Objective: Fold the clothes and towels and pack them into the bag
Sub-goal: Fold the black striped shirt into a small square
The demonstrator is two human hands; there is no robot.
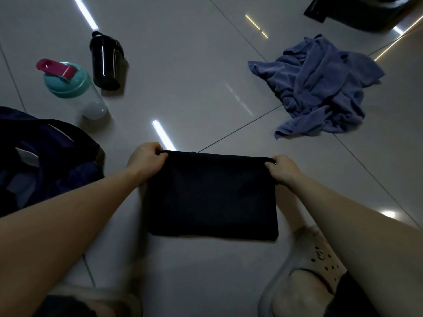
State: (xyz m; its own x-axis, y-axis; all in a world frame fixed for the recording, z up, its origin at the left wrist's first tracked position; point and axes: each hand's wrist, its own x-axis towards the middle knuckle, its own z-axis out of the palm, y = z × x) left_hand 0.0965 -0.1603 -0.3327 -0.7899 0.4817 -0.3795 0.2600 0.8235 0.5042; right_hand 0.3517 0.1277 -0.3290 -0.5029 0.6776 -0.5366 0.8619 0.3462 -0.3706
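A black garment, folded into a flat rectangle, lies on the tiled floor right in front of me. My left hand pinches its far left corner and my right hand pinches its far right corner. A crumpled blue towel lies on the floor at the far right, apart from my hands. The dark open bag sits at the left edge with dark cloth inside.
A clear shaker bottle with a teal lid and a black bottle stand on the floor at the far left. A dark object is at the top right corner. My feet in pale clogs are below the garment.
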